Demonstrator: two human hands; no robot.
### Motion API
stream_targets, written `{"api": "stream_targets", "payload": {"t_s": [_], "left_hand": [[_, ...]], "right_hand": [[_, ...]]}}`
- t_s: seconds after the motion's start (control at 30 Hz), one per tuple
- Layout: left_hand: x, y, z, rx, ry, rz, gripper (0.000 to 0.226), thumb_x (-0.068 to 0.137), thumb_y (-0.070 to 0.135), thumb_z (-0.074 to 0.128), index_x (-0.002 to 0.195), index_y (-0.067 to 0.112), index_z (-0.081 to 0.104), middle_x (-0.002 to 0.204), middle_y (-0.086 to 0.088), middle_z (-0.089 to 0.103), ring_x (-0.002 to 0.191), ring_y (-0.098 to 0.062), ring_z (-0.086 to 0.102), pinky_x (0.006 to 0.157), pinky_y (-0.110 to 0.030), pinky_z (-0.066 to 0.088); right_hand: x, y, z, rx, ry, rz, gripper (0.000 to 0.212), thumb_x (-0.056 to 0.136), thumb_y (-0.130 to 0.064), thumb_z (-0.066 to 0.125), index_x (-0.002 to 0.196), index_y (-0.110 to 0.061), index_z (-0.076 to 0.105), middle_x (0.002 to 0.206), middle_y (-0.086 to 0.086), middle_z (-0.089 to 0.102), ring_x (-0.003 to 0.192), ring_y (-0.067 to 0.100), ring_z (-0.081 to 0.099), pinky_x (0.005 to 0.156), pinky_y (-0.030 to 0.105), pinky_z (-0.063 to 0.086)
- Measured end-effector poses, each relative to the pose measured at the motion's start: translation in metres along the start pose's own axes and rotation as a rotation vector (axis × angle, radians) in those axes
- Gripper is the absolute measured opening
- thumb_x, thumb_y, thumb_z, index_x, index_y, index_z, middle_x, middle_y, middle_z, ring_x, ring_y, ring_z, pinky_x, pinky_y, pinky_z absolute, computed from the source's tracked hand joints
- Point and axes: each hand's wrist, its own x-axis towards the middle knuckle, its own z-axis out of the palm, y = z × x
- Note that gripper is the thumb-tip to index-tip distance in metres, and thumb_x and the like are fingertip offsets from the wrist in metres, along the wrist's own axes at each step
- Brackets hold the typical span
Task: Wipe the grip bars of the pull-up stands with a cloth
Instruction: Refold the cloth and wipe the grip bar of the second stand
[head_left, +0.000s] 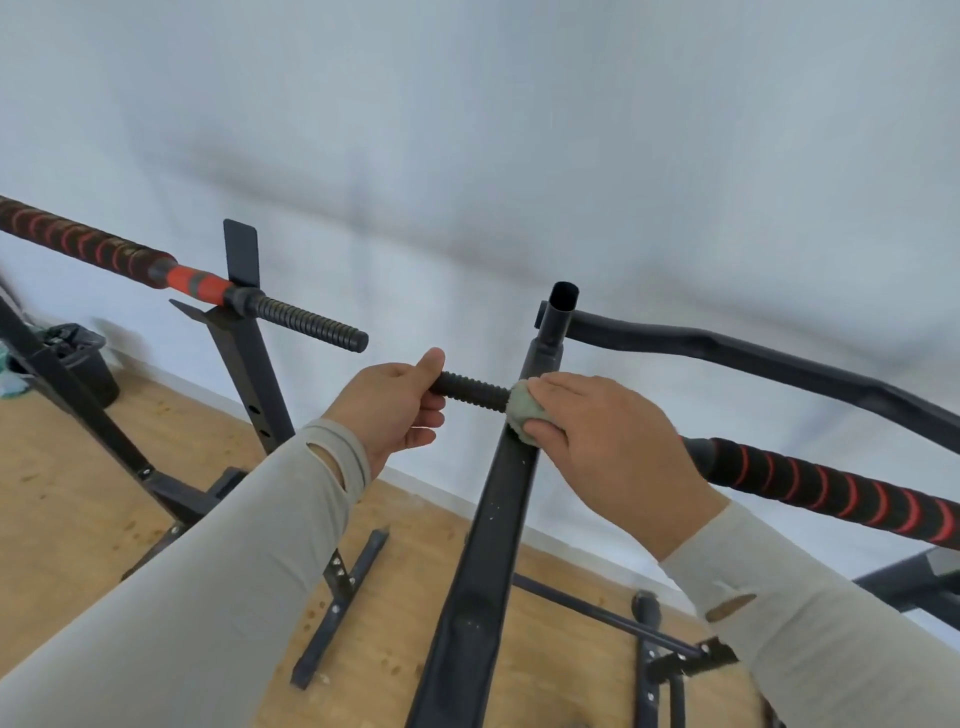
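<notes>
A black ribbed bar end (470, 391) sticks out leftward from the upright post (498, 499) of the nearer stand. My left hand (389, 405) is shut on its free end. My right hand (608, 441) presses a pale green cloth (524, 413) around the bar where it meets the post. To the right of my right hand the same bar carries a black grip with red spiral stripes (831, 491). A second stand at the left holds a bar with a red-striped grip (88, 244) and a bare ribbed end (311, 322).
A curved black bar (753, 358) runs behind the right stand. A black bin (85, 364) stands on the wooden floor at the far left near the white wall. Black base feet and struts (337, 597) of both stands spread across the floor below my arms.
</notes>
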Motion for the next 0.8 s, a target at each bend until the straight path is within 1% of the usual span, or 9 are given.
{"api": "stream_targets", "payload": {"t_s": [0.13,0.2,0.27,0.33,0.43,0.53,0.63,0.7,0.8], "left_hand": [[-0.002,0.001,-0.002,0.01,0.001,-0.007,0.04,0.096,0.049,0.061,0.102,0.011,0.07,0.088,-0.004,0.07,0.072,-0.017,0.066,0.065,-0.03,0.056],[-0.004,0.003,-0.005,-0.008,-0.011,0.006,0.033,0.098,0.041,0.061,0.106,0.01,0.07,0.092,-0.006,0.072,0.075,-0.017,0.067,0.066,-0.03,0.056],[-0.005,0.003,-0.009,-0.027,-0.027,0.022,0.028,0.099,0.032,0.063,0.109,0.007,0.07,0.093,-0.009,0.072,0.077,-0.017,0.067,0.066,-0.03,0.057],[-0.004,0.002,-0.012,-0.051,-0.036,0.026,0.026,0.098,0.028,0.065,0.109,0.005,0.07,0.094,-0.01,0.073,0.078,-0.017,0.069,0.066,-0.029,0.057],[-0.006,0.0,-0.013,-0.089,-0.055,0.027,0.021,0.098,0.022,0.064,0.107,0.005,0.072,0.098,-0.011,0.076,0.084,-0.018,0.071,0.07,-0.03,0.056],[-0.01,-0.002,-0.014,-0.132,-0.082,0.047,0.02,0.099,0.017,0.063,0.11,0.004,0.072,0.097,-0.01,0.078,0.087,-0.019,0.072,0.075,-0.031,0.057],[-0.014,-0.002,-0.014,-0.111,-0.044,0.077,0.017,0.099,0.013,0.062,0.11,0.003,0.071,0.102,-0.013,0.077,0.091,-0.021,0.074,0.08,-0.033,0.059],[-0.017,-0.001,-0.012,-0.106,-0.007,0.079,0.015,0.099,0.011,0.062,0.11,0.003,0.07,0.104,-0.014,0.076,0.094,-0.022,0.075,0.084,-0.035,0.06],[-0.019,0.0,-0.012,-0.088,-0.004,0.073,0.015,0.099,0.01,0.062,0.11,0.005,0.07,0.106,-0.013,0.075,0.095,-0.022,0.075,0.086,-0.036,0.06]], "right_hand": [[-0.006,0.003,0.005,-0.078,0.063,0.0,0.029,0.09,-0.026,0.077,0.116,-0.013,0.074,0.111,0.004,0.076,0.091,0.026,0.073,0.08,0.041,0.06],[-0.003,-0.002,0.008,-0.121,0.007,0.015,0.035,0.081,-0.023,0.087,0.112,-0.011,0.076,0.106,0.006,0.077,0.087,0.027,0.075,0.079,0.041,0.061],[0.002,-0.01,0.009,-0.141,0.012,-0.011,0.033,0.072,-0.018,0.092,0.1,-0.012,0.077,0.09,0.006,0.076,0.072,0.027,0.073,0.067,0.041,0.063],[0.012,-0.021,0.01,-0.165,0.005,-0.046,0.019,0.079,-0.016,0.084,0.09,-0.018,0.07,0.077,-0.001,0.068,0.064,0.024,0.065,0.057,0.037,0.06],[0.041,-0.044,0.025,-0.138,0.035,-0.093,0.003,0.095,-0.019,0.062,0.094,-0.022,0.06,0.081,-0.004,0.06,0.074,0.023,0.064,0.063,0.04,0.056],[0.054,-0.054,0.041,0.016,0.021,-0.075,0.013,0.1,-0.024,0.057,0.11,-0.025,0.065,0.097,-0.004,0.069,0.086,0.023,0.067,0.075,0.042,0.058],[0.036,-0.041,0.027,0.001,-0.002,-0.096,0.022,0.104,-0.039,0.047,0.118,-0.027,0.059,0.1,-0.008,0.066,0.09,0.022,0.063,0.074,0.042,0.056],[0.017,-0.022,0.011,-0.002,-0.048,-0.063,0.025,0.106,-0.041,0.041,0.118,-0.028,0.059,0.102,-0.008,0.064,0.092,0.02,0.06,0.078,0.036,0.052],[-0.007,-0.002,-0.008,0.0,-0.054,-0.049,0.032,0.107,-0.039,0.04,0.123,-0.024,0.062,0.118,-0.007,0.065,0.099,0.018,0.061,0.087,0.027,0.046]]}}
